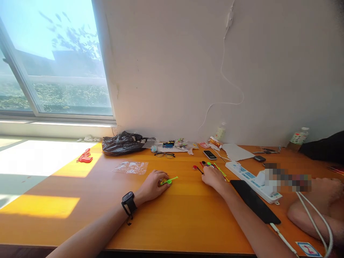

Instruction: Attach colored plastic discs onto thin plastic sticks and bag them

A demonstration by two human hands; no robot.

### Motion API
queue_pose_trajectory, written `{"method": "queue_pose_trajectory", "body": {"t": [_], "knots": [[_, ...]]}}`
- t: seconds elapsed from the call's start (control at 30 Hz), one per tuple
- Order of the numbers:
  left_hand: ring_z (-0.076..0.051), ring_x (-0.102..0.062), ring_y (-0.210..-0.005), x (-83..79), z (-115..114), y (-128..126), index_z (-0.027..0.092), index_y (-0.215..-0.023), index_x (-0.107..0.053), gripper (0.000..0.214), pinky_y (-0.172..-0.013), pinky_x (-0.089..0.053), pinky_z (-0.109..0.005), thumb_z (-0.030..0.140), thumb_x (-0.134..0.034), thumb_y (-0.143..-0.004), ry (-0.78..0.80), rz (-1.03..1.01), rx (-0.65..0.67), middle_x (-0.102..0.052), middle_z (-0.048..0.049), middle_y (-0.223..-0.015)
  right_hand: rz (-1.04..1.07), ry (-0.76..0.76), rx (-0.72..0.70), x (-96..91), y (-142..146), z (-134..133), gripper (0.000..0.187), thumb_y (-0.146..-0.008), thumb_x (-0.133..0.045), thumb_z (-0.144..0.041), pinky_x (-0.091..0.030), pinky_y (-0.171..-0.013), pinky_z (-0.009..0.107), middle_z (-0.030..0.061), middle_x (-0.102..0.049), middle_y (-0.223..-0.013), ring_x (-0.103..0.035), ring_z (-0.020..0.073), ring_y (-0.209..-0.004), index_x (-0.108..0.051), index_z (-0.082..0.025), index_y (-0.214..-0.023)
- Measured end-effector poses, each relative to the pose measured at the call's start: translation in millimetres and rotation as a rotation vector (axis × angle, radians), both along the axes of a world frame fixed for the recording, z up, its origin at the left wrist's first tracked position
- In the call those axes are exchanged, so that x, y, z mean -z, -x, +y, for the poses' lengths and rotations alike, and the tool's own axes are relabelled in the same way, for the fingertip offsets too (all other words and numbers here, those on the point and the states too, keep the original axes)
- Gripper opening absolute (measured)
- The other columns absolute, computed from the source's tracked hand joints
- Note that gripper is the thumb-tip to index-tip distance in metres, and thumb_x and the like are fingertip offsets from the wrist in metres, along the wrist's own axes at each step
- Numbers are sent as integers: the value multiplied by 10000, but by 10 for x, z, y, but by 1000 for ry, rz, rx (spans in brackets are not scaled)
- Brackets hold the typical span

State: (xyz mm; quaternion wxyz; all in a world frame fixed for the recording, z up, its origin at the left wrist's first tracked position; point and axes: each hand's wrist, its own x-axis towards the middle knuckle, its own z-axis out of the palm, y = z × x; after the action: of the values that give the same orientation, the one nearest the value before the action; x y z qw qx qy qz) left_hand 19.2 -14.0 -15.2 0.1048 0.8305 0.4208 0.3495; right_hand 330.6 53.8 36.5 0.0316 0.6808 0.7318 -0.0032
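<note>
My left hand [151,185], with a black watch [129,202] on its wrist, rests on the table with its fingers closed round a bright green plastic piece [168,181]. A thin green stick juts out from it to the right. To the right, my right hand [213,177] is curled down among small coloured plastic parts. A red round piece [195,167] lies just left of it, and a yellow-green stick [220,170] lies along its right side. Its fingertips are hidden, so what they pinch cannot be made out.
A white power strip [247,176] and a black flat object [255,201] lie right of my right arm. Another person's arm [317,208] rests at the far right. Glasses [164,154], a black plastic bag [122,144], a clear wrapper [130,167] and a red toy gun [85,156] lie further back.
</note>
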Motion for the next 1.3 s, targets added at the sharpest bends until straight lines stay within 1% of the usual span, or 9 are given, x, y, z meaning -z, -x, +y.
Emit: {"method": "queue_pose_trajectory", "body": {"t": [0.13, 0.3, 0.57, 0.73, 0.87, 1.03, 1.13, 1.2, 1.3], "knots": [[-202, -642, -809, 25, 14, 21, 210, -965, -736, 293, -731, -487, -307, 477, -618, -994, -6, -6, -94, -711, -62, -863, 14, 34, -9, -34, -3, -29, 327, -925, -646, -309, -517, -920, 399, 228, -740, -1168, -721, 341, -1107, -760, -131, -1175], [-203, -633, -788, 34, 25, 50, 212, -960, -737, 284, -724, -466, -311, 476, -633, -986, -13, 3, -157, -712, -61, -868, 22, 38, -27, -47, 31, -65, 352, -962, -607, -384, -503, -921, 395, 222, -750, -1134, -716, 338, -1099, -763, -127, -1147], [-215, -626, -808, 60, 69, 79, 215, -926, -736, 234, -753, -447, -335, 432, -662, -974, 3, 30, -239, -720, -57, -902, 34, 41, -82, -36, 145, -164, 272, -985, -562, -329, -474, -834, 351, 188, -758, -1085, -719, 301, -1011, -745, -151, -1079], [-265, -644, -990, 34, 54, 69, 221, -992, -742, 175, -917, -478, -419, 384, -705, -943, -49, 25, -227, -724, -89, -1076, 63, 51, -185, -42, 262, -275, 218, -972, -535, -270, -373, -686, 301, 141, -758, -985, -697, 249, -872, -724, -161, -963], [-317, -577, -1228, -111, -102, -15, 253, -1162, -711, 228, -1045, -487, -487, 310, -706, -941, -116, -34, -163, -665, -114, -1317, 110, 64, -282, -37, 324, -351, 161, -937, -550, -232, -259, -607, 298, 82, -737, -908, -635, 195, -771, -691, -184, -874], [-294, -606, -1310, -202, -400, -204, 276, -1298, -657, 314, -1150, -475, -492, 296, -642, -985, -52, -49, 113, -656, -99, -1399, 189, 37, -434, 68, 461, -469, 141, -936, -553, -226, -210, -607, 297, 53, -701, -834, -561, 162, -705, -674, -188, -875], [-299, -557, -1408, -176, -503, -285, 279, -1571, -424, 650, -1191, -458, -497, 265, -652, -963, 67, 10, 270, -568, -122, -1541, 258, 28, -522, 145, 542, -530, 110, -928, -566, -225, -221, -619, 282, 46, -719, -865, -574, 158, -730, -669, -192, -907], [-308, -524, -1445, -172, -517, -304, 278, -1629, -330, 765, -1202, -450, -503, 263, -673, -946, 107, 29, 317, -526, -134, -1583, 284, 27, -538, 172, 571, -552, 106, -926, -569, -225, -228, -625, 278, 49, -730, -887, -584, 161, -747, -669, -190, -916], [-314, -543, -1420, -193, -482, -287, 311, -1567, -445, 674, -1184, -462, -507, 273, -688, -939, 114, 38, 295, -567, -113, -1543, 297, 41, -522, 168, 581, -559, 129, -936, -561, -230, -243, -638, 275, 56, -734, -909, -593, 169, -774, -683, -190, -934]]}}
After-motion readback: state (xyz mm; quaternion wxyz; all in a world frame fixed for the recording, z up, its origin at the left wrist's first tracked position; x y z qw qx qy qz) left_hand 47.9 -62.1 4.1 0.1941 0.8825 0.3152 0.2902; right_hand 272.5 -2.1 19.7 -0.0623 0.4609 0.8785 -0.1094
